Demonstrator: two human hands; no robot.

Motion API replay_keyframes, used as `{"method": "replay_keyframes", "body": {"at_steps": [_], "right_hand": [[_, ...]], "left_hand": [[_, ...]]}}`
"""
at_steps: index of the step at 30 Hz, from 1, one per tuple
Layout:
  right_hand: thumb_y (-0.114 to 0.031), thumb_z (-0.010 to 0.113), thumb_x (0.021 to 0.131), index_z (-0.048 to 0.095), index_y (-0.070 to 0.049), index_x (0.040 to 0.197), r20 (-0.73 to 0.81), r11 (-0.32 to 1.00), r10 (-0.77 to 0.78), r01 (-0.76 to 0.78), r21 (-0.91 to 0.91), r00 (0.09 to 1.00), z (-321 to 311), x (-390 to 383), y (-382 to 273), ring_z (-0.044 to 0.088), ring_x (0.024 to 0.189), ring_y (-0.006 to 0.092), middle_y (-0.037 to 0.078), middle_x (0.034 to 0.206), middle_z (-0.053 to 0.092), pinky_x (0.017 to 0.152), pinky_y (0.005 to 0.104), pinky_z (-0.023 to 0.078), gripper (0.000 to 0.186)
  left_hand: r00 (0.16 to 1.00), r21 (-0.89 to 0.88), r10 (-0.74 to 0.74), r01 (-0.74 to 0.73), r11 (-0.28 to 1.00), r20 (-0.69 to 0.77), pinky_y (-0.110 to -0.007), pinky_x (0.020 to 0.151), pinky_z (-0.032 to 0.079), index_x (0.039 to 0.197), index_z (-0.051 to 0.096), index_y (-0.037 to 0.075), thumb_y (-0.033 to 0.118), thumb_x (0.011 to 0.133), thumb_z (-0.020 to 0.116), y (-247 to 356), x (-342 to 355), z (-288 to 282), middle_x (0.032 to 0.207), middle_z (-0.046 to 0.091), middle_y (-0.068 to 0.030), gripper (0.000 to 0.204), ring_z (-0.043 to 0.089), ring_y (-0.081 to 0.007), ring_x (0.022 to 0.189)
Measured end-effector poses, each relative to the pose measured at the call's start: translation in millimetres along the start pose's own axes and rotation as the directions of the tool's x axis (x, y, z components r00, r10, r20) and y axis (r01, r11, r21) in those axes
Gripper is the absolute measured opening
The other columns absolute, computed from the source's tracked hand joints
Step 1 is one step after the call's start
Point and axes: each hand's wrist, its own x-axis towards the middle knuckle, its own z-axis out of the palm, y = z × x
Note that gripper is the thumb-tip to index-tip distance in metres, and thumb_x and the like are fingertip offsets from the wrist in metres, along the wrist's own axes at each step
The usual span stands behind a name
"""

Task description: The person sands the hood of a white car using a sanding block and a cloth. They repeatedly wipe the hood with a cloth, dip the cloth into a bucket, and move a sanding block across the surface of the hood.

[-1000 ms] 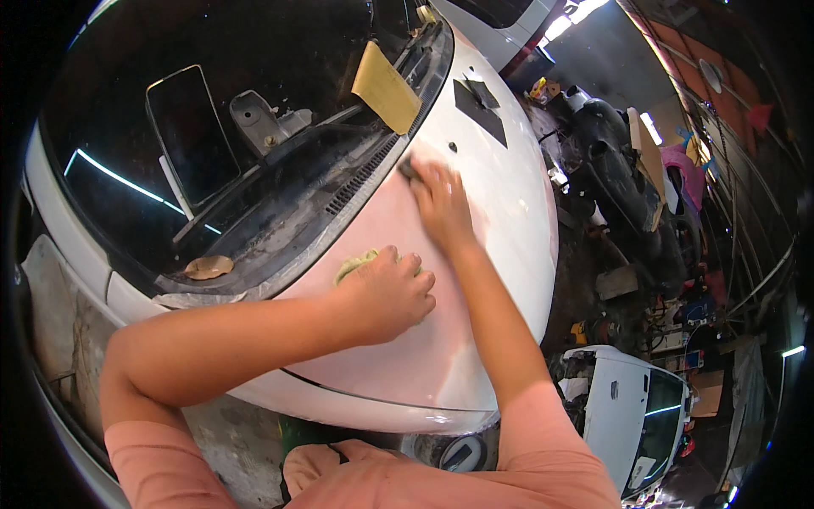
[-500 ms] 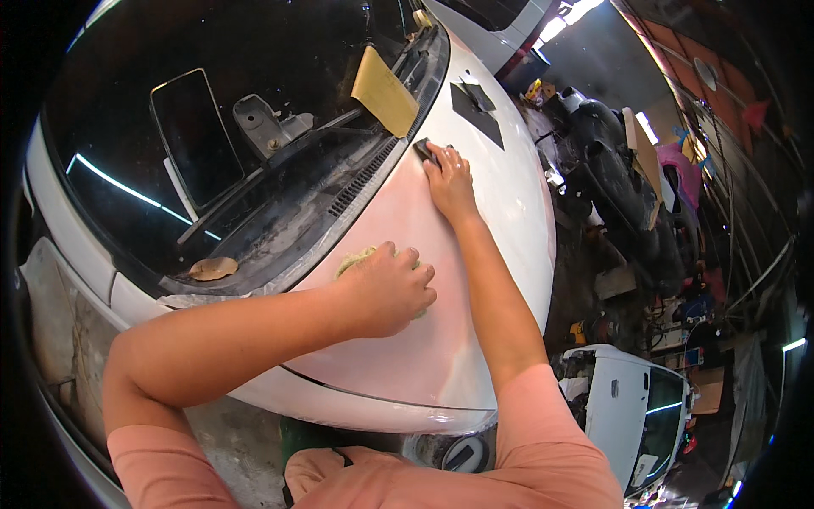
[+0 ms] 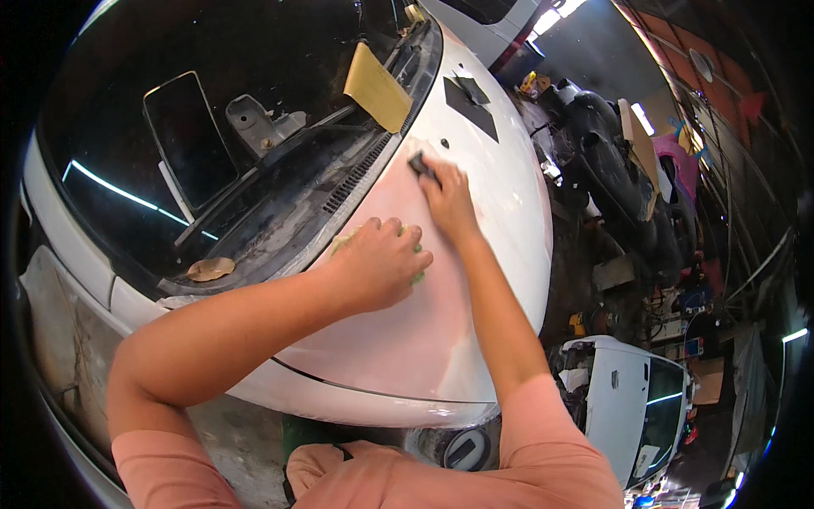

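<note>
The right hand (image 3: 449, 199) grips a small dark block (image 3: 420, 166) on the car hood (image 3: 510, 191), near the upper end of its pink patch (image 3: 394, 352). Nearer the body, the left hand (image 3: 377, 265) is curled over a yellow-green cloth (image 3: 342, 241) on that patch. Beyond the block, a yellow sheet (image 3: 376, 89) leans by the windshield's base; black sheets (image 3: 471, 109) lie on white paint. Farther left, a brown leaf (image 3: 210, 270) rests by the glass.

The left hand (image 3: 377, 265) hides most of a yellow-green pad (image 3: 419, 277), perhaps a sponge; the right hand (image 3: 449, 197) covers the 4-o'clock end of a blurred dark block (image 3: 418, 164). Near 1 o'clock, the top edge cuts off a pale vehicle (image 3: 489, 38). Clutter (image 3: 674, 329) past 3 o'clock is too small to tell.
</note>
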Motion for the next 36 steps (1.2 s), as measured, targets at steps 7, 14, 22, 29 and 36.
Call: {"method": "replay_keyframes", "body": {"at_steps": [7, 14, 22, 29, 36], "right_hand": [[-0.019, 0.065, 0.101, 0.067, -0.007, 0.134, 0.079, 0.995, -0.038, 0.03, 0.097, 0.996, -19.4, -50.7, -31.8, 0.058, 0.117, 0.0405, 0.017, 0.13, 0.067, 0.106, 0.0504, 0.045, 0.035], [-0.026, 0.062, 0.103, 0.068, -0.015, 0.137, -0.006, 0.995, 0.081, -0.081, -0.055, 0.997, 3.7, -21.3, -8.9, 0.058, 0.118, 0.0383, 0.011, 0.135, 0.066, 0.105, 0.0503, 0.048, 0.035], [-0.024, 0.063, 0.101, 0.067, -0.017, 0.136, -0.089, 0.989, 0.09, -0.1, -0.111, 0.992, -24.3, -45.7, 4.8, 0.06, 0.112, 0.0373, 0.009, 0.126, 0.067, 0.094, 0.0504, 0.054, 0.037], [-0.016, 0.06, 0.096, 0.066, -0.013, 0.129, -0.014, 0.966, 0.231, -0.231, -0.117, 0.973, -5.7, -85.3, -93.5, 0.058, 0.108, 0.0368, 0.011, 0.122, 0.065, 0.091, 0.0511, 0.052, 0.033], [-0.014, 0.063, 0.092, 0.067, -0.01, 0.126, -0.092, 0.937, 0.263, -0.277, -0.213, 0.96, -19.9, -26.1, -3.1, 0.062, 0.107, 0.0377, 0.013, 0.115, 0.07, 0.087, 0.0517, 0.055, 0.034]], "left_hand": [[0.993, -0.004, -0.107, 0.108, 0.994, 0.052, -0.047, 0.086, 0.054, 0.108, 0.07, 0.012, 0.03, 0.084, 0.08, -6.7, -5.5, -3.0, 0.112, 0.068, -0.0119, 0.031, 0.067, -0.0327, 0.105], [0.992, -0.007, -0.088, 0.089, 0.996, 0.086, -0.048, 0.089, 0.054, 0.106, 0.069, 0.011, 0.026, 0.082, 0.079, -9.7, 10.0, -3.5, 0.111, 0.069, -0.0083, 0.03, 0.067, -0.0317, 0.106], [0.961, -0.4, -0.242, 0.172, 0.9, -0.132, -0.046, 0.078, 0.055, 0.105, 0.069, 0.003, 0.016, 0.083, 0.079, -14.0, 103.2, -35.5, 0.097, 0.071, -0.0218, 0.027, 0.07, -0.0406, 0.088], [0.859, -0.455, -0.503, 0.488, 0.745, 0.099, -0.048, 0.084, 0.057, 0.119, 0.068, 0.003, 0.022, 0.088, 0.069, -17.3, 146.4, -25.1, 0.102, 0.075, -0.0264, 0.036, 0.073, -0.042, 0.094], [0.866, -0.488, -0.499, 0.437, 0.755, 0.002, -0.045, 0.083, 0.055, 0.112, 0.069, 0.005, 0.019, 0.088, 0.07, -0.1, 143.6, -20.2, 0.096, 0.073, -0.0233, 0.028, 0.07, -0.0404, 0.089]]}}
